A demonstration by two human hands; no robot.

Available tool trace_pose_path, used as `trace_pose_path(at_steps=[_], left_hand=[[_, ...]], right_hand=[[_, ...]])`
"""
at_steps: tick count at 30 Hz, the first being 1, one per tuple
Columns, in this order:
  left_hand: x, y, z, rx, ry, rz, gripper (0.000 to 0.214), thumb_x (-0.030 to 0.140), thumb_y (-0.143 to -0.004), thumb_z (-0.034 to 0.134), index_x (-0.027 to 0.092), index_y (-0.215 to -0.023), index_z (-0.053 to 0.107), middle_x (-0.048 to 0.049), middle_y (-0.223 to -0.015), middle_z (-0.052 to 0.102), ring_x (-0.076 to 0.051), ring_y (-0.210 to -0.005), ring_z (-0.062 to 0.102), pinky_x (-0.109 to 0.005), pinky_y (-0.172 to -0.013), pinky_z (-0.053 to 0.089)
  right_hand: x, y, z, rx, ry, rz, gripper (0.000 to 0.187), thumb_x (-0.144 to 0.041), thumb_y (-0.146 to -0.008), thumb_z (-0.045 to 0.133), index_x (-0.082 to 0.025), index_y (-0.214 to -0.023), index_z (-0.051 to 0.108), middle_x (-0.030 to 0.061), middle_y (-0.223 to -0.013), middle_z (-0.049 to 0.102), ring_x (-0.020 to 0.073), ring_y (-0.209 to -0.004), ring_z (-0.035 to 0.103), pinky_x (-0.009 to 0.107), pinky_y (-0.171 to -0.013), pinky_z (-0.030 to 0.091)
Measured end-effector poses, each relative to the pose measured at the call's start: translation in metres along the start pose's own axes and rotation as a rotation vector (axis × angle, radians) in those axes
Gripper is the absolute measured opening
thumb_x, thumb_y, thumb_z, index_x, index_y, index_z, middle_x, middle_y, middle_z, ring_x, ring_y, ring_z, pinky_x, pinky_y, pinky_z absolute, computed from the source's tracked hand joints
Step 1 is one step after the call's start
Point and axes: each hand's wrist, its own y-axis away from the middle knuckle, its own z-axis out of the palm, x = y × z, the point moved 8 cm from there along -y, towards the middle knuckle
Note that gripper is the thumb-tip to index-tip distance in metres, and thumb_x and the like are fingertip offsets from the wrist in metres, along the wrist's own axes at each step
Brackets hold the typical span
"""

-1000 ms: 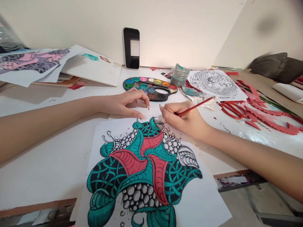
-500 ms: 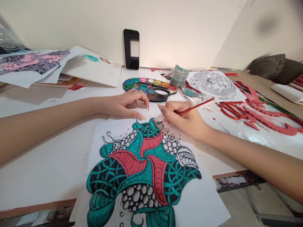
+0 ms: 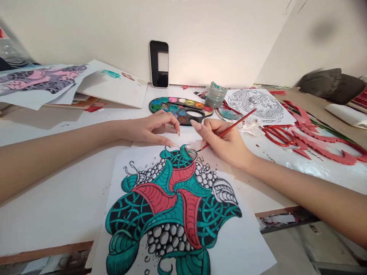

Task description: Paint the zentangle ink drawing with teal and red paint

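My right hand (image 3: 222, 141) pinches a red paintbrush (image 3: 237, 123) between thumb and fingers. The brush's dark tip points down at the upper part of a drawing on white paper (image 3: 243, 248), by an uncoloured striped leaf shape. Teal, red and black cover much of the swirling pattern (image 3: 160, 198); bubble shapes and one leaf at the right are still black and white. My left hand (image 3: 156, 128) rests at the paper's top edge, fingers bent and apart, holding nothing. Just behind the hands lies a black paint palette (image 3: 186, 121) with several coloured wells.
A jar of cloudy water (image 3: 215, 95) stands right of the palette. A phone (image 3: 159, 63) leans on the wall. Red-handled scissors (image 3: 279, 136), red cut strips (image 3: 323, 147) and a dragon line drawing (image 3: 258, 107) lie at right. Painted sheets (image 3: 43, 82) and a white board (image 3: 117, 86) are stacked left.
My right hand has shifted slightly, lifting its thumb a little, and the brush stands somewhat steeper with its tip nearer the striped leaf. My left hand stays put. The view has tilted slightly.
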Motion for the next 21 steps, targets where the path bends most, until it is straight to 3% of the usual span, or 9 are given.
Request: trace_pose_path(at_steps=[3,6,9,12,15,18,21], left_hand=[[-0.001,0.0,0.0,-0.01,-0.025,-0.013,0.05,0.064,-0.086,0.067,0.025,-0.117,0.061,-0.0057,-0.116,0.058,-0.027,-0.111,0.045,-0.036,-0.098,0.038],[-0.002,-0.001,0.0,-0.017,-0.044,-0.027,0.051,0.064,-0.085,0.066,0.025,-0.118,0.061,-0.0053,-0.105,0.056,-0.025,-0.104,0.045,-0.034,-0.089,0.039],[-0.004,-0.001,0.0,-0.016,-0.04,-0.031,0.051,0.063,-0.086,0.067,0.025,-0.119,0.061,-0.0046,-0.102,0.052,-0.023,-0.099,0.046,-0.032,-0.082,0.039],[-0.004,-0.002,0.0,-0.015,-0.039,-0.011,0.051,0.063,-0.086,0.067,0.025,-0.118,0.061,-0.0041,-0.101,0.051,-0.022,-0.096,0.046,-0.031,-0.08,0.039],[-0.001,-0.002,-0.001,-0.021,-0.019,0.029,0.051,0.065,-0.085,0.068,0.026,-0.117,0.061,-0.0038,-0.1,0.051,-0.022,-0.097,0.045,-0.031,-0.082,0.038],[0.0,-0.001,-0.001,-0.03,0.008,0.017,0.048,0.064,-0.087,0.068,0.026,-0.117,0.061,-0.0035,-0.101,0.05,-0.022,-0.097,0.045,-0.032,-0.083,0.038],[-0.001,0.0,0.0,-0.039,0.042,-0.012,0.049,0.063,-0.087,0.068,0.026,-0.119,0.061,-0.0034,-0.101,0.048,-0.021,-0.096,0.044,-0.031,-0.081,0.037]], right_hand=[[0.002,-0.001,-0.007,0.094,-0.012,0.025,0.06,-0.053,-0.097,0.063,-0.02,-0.054,0.039,-0.0056,-0.051,0.036,0.0077,-0.05,0.03,0.026,-0.05,0.032],[0.006,-0.001,-0.014,0.135,0.005,0.09,0.062,-0.062,-0.096,0.059,-0.02,-0.053,0.05,-0.0031,-0.05,0.041,0.0092,-0.05,0.037,0.028,-0.052,0.037],[0.002,-0.004,-0.021,0.167,-0.014,0.082,0.055,-0.061,-0.102,0.047,-0.02,-0.072,0.067,0.0018,-0.07,0.061,0.0114,-0.063,0.053,0.029,-0.062,0.047],[-0.003,-0.019,-0.021,0.116,-0.002,0.031,0.037,-0.049,-0.105,0.05,-0.02,-0.093,0.068,0.0031,-0.092,0.069,0.011,-0.071,0.059,0.028,-0.072,0.052],[0.002,-0.052,-0.015,-0.003,0.087,0.052,0.023,-0.038,-0.101,0.061,-0.019,-0.089,0.063,0.0006,-0.072,0.067,0.0118,-0.066,0.06,0.027,-0.068,0.05],[0.006,-0.101,-0.017,-0.026,0.262,0.101,0.039,-0.038,-0.099,0.065,-0.018,-0.066,0.057,0.0028,-0.063,0.065,0.0114,-0.058,0.056,0.029,-0.066,0.048],[0.009,-0.149,-0.007,-0.14,0.371,0.17,0.051,-0.039,-0.1,0.062,-0.016,-0.055,0.061,0.0074,-0.06,0.065,0.0127,-0.056,0.055,0.031,-0.066,0.049]])
